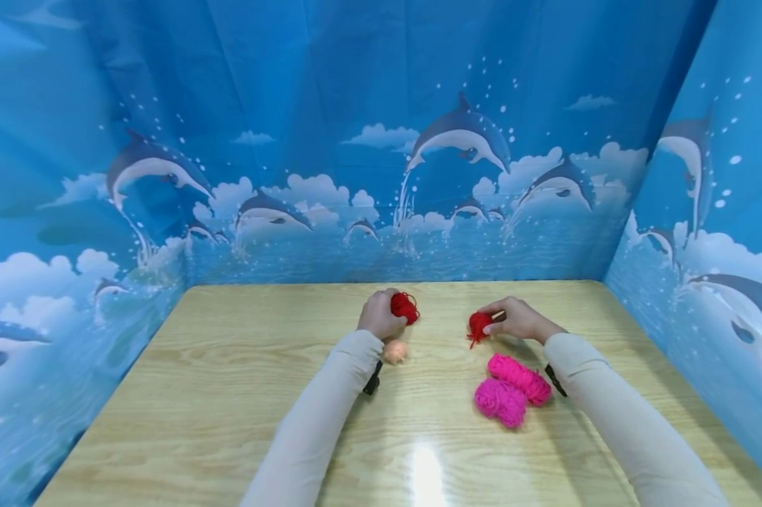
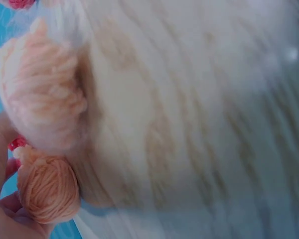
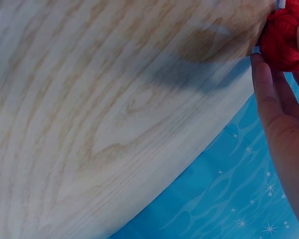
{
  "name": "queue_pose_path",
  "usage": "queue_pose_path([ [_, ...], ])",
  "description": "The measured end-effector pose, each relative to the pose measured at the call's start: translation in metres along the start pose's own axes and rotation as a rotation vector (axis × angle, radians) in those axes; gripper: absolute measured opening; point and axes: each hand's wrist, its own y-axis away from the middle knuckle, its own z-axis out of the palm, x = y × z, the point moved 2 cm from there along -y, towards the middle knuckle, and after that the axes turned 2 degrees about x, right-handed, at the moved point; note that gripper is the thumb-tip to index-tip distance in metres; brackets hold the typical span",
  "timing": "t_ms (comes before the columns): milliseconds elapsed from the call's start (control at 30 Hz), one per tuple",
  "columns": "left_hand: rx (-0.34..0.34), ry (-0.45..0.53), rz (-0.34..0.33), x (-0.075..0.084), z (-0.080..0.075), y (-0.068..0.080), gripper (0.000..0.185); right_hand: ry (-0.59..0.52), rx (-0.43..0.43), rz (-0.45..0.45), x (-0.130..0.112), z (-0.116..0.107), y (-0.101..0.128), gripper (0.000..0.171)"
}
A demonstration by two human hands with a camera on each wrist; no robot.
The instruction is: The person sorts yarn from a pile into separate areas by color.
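Near the far side of the table, my left hand (image 1: pixel 379 315) grips a red yarn ball (image 1: pixel 405 308) with loose strands. A peach yarn ball (image 1: pixel 395 351) lies on the table just below that hand. The left wrist view has two peach balls: a blurred one (image 2: pixel 42 89) up close and a second one (image 2: pixel 49 186) right beside the fingers; red yarn shows only as small bits behind them. My right hand (image 1: pixel 517 318) holds another red yarn ball (image 1: pixel 479 327) between thumb and fingers, loose ends hanging from it. In the right wrist view its fingers curve around the red ball (image 3: pixel 284 42).
Two bright pink yarn skeins, one (image 1: pixel 519 379) behind the other (image 1: pixel 501 403), lie touching on the wooden table (image 1: pixel 241 394), close to the right forearm. A blue curtain with dolphins (image 1: pixel 330 141) stands along the table's back and sides.
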Motion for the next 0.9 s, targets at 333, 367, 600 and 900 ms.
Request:
queue_pose_path([
  [333, -0.015, -0.047, 0.047, 0.0012, 0.0001, -0.0014, 0.051, 0.032, 0.005, -0.040, -0.0056, -0.0016, 0.0006, 0.043],
  [367, -0.014, -0.056, 0.048, 0.0019, 0.0000, -0.0016, 0.050, 0.027, 0.005, -0.040, -0.0061, -0.0019, 0.0010, 0.043],
  [600, -0.016, -0.070, 0.039, 0.0065, 0.0006, -0.0018, 0.036, 0.009, 0.004, -0.098, -0.0078, -0.0037, 0.0050, 0.043],
  [900, 0.003, -0.053, 0.042, 0.0058, 0.0005, -0.0039, 0.020, 0.014, 0.004, -0.029, -0.0028, 0.0002, 0.0006, 0.043],
])
